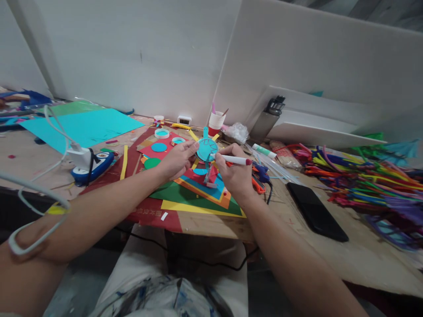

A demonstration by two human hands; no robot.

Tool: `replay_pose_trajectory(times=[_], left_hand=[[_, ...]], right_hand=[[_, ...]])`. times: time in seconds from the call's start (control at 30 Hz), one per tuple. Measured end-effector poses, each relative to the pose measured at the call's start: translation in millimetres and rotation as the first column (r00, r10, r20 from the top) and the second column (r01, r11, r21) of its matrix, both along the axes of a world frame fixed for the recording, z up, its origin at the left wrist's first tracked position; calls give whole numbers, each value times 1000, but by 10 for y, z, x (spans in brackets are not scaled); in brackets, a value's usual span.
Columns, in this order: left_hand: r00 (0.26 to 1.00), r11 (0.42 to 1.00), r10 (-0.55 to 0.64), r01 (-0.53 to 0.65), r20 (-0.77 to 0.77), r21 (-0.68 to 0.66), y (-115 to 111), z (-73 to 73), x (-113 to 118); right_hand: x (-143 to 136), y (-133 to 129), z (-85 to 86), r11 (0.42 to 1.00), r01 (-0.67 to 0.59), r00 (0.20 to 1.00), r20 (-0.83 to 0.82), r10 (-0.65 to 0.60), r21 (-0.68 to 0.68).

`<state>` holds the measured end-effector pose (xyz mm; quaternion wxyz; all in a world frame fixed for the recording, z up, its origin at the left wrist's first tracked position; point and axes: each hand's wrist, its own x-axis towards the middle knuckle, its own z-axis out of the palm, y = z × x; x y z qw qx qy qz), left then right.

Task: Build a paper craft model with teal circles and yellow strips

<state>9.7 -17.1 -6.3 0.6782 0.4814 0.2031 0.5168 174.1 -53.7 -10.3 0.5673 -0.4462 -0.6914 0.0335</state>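
left hand (178,160) pinches left edge of round blue paper disc (206,153), yellow strips around it, dark lines drawn on face. right hand (237,176) grips white marker (235,160) with red end, tip at disc's lower right; contact unclear. disc held above coloured paper sheets (194,208). black smartphone (316,212) at right, stacked paper cups (217,121) behind.

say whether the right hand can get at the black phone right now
Probably yes: the black phone lies uncovered to the right of the right hand. That hand holds a marker, though, so it would likely need to put it down first.
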Motion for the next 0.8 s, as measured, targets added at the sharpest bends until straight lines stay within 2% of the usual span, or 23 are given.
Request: replay_pose_trajectory(times=[0.8], left_hand=[[1000, 1000, -1, 0, -16, -12, 15, -5, -9]], right_hand=[[7, -15, 0, 998, -10, 1000, 2, 10, -56]])
